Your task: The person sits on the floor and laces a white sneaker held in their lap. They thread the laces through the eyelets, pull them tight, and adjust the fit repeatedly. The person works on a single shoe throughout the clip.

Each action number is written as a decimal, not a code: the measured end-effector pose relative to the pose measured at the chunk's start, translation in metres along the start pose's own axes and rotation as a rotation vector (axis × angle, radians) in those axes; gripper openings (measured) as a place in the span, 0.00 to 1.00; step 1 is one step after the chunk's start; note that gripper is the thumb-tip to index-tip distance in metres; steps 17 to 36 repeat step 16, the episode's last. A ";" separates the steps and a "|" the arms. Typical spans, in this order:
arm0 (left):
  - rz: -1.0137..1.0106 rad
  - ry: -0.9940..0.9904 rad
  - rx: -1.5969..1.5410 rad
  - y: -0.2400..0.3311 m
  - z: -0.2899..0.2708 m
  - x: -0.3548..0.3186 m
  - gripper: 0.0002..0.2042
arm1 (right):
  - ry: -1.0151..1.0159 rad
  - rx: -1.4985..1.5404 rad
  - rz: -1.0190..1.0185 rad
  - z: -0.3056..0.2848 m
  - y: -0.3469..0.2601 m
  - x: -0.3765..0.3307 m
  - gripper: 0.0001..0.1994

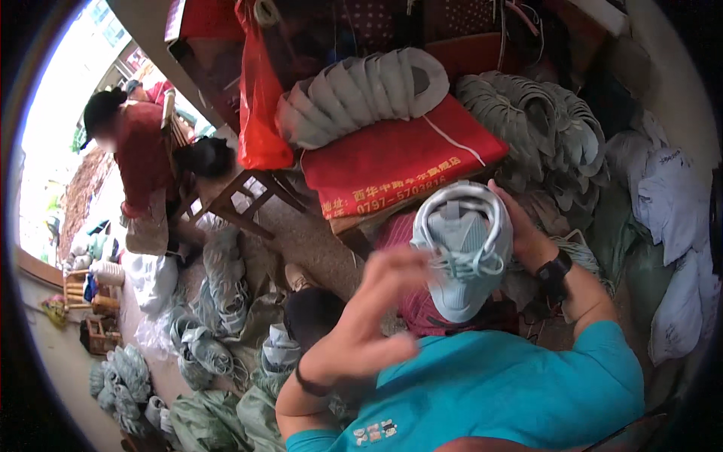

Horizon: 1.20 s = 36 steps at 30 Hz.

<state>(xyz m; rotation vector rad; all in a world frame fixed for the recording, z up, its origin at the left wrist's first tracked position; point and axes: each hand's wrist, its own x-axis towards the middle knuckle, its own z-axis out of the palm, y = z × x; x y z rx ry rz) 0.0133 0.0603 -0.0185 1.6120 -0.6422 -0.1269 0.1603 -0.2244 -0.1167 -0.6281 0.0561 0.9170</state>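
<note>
A pale green lace-up shoe upper (456,296) is in front of my body, its toe toward me and its padded whitish collar at the far end. My right hand (525,230) holds it by the right side, with the fingers partly hidden behind it. Thin pale laces (473,265) cross the middle of the upper and hang loosely looped there. Close to its left side is my left hand (369,320), blurred by motion, thumb apart from the fingers and nothing visible between them.
Beyond the upper, a red-covered stool (399,154) bears a row of nested grey-green shoe pieces (358,94). More bundled pieces (542,124) lie at right, beside white sacks (670,196). A red plastic bag (260,113) hangs nearby. Bundles (199,343) cover the floor at left; a person (143,162) is beyond.
</note>
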 end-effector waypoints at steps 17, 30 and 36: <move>-0.174 -0.021 -0.441 -0.112 -0.007 0.139 0.38 | -0.507 0.464 -0.237 0.036 -0.041 -0.012 0.51; -0.174 -0.021 -0.441 -0.112 -0.007 0.139 0.38 | -0.507 0.464 -0.237 0.036 -0.041 -0.012 0.51; -0.174 -0.021 -0.441 -0.112 -0.007 0.139 0.38 | -0.507 0.464 -0.237 0.036 -0.041 -0.012 0.51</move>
